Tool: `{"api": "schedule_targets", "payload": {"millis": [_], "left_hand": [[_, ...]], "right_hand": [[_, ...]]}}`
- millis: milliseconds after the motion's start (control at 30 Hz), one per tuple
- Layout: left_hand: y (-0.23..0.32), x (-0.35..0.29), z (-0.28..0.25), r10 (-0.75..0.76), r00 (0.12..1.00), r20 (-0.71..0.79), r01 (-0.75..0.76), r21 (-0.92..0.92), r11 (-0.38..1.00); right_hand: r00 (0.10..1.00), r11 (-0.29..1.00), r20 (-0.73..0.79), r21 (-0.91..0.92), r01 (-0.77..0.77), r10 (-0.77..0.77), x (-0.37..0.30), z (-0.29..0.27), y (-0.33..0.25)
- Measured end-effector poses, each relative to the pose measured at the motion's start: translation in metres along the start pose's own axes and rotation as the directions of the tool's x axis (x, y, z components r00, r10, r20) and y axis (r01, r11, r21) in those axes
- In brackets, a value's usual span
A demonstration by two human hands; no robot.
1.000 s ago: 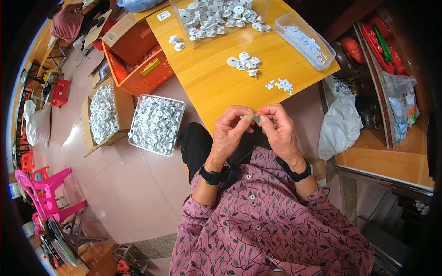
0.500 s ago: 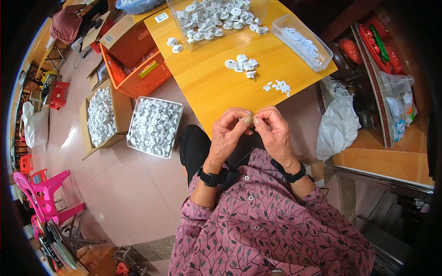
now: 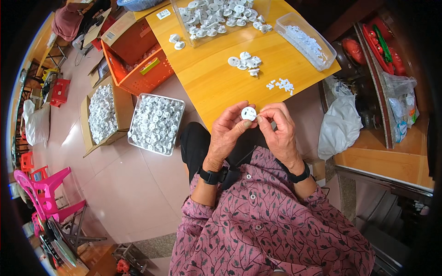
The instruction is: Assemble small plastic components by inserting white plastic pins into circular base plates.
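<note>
A round white plastic part (image 3: 248,113) with small dark holes sits between the thumb and fingers of my left hand (image 3: 226,133), its flat face turned up. At its right edge, the thumb and forefinger of my right hand (image 3: 281,133) are pinched together; whatever they hold is too small to make out. Both hands are over my lap, by the near edge of the yellow wooden table (image 3: 207,87). On the table beyond them lie a small cluster of similar white round parts (image 3: 244,62) and a scatter of tiny white pieces (image 3: 284,85).
A clear bin of white parts (image 3: 216,20) and a clear tray of tiny pieces (image 3: 306,43) stand on the table. Left on the floor are an orange crate (image 3: 147,76), a filled cardboard box (image 3: 102,112) and a filled clear tub (image 3: 156,122). Shelves (image 3: 375,87) rise at right.
The white round part, mostly hidden by my fingers before, now shows its flat face. My right hand has shifted slightly right, and its fingers have opened up away from the left hand's.
</note>
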State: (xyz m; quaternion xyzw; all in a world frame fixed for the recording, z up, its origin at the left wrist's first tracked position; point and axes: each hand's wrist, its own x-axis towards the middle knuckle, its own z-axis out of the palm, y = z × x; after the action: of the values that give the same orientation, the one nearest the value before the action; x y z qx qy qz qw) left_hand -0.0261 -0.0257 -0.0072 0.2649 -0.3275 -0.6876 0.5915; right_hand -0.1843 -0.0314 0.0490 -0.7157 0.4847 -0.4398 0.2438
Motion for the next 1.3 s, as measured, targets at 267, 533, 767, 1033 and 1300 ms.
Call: {"api": "schedule_targets", "payload": {"millis": [267,533,767,1033,1300], "left_hand": [[0.0023,-0.0003,0.0007,-0.011,1.000,0.000,0.011,0.023,1.000],[0.0011,-0.0015,-0.0007,0.016,1.000,0.013,-0.016,0.043,0.999],[0.0012,-0.0014,0.0007,0.034,0.999,0.018,-0.036,0.097,0.995],[0.0017,-0.0014,-0.0028,0.054,0.997,0.052,-0.061,0.138,0.989],[0.0039,-0.0025,-0.0017,0.063,0.996,0.056,-0.072,0.173,0.982]], "right_hand": [[0.999,0.998,0.003,-0.048,0.049,-0.048,0.0000,0.0011,0.0007],[0.998,0.997,0.024,-0.035,0.067,-0.066,-0.0005,0.0017,-0.0010],[0.992,0.991,0.048,-0.066,0.120,-0.117,0.0009,-0.0008,0.0012],[0.982,0.978,0.088,-0.110,0.178,-0.169,0.0026,-0.0044,-0.0014],[0.982,0.979,0.113,-0.117,0.167,-0.154,-0.0010,-0.0031,-0.0028]]}}
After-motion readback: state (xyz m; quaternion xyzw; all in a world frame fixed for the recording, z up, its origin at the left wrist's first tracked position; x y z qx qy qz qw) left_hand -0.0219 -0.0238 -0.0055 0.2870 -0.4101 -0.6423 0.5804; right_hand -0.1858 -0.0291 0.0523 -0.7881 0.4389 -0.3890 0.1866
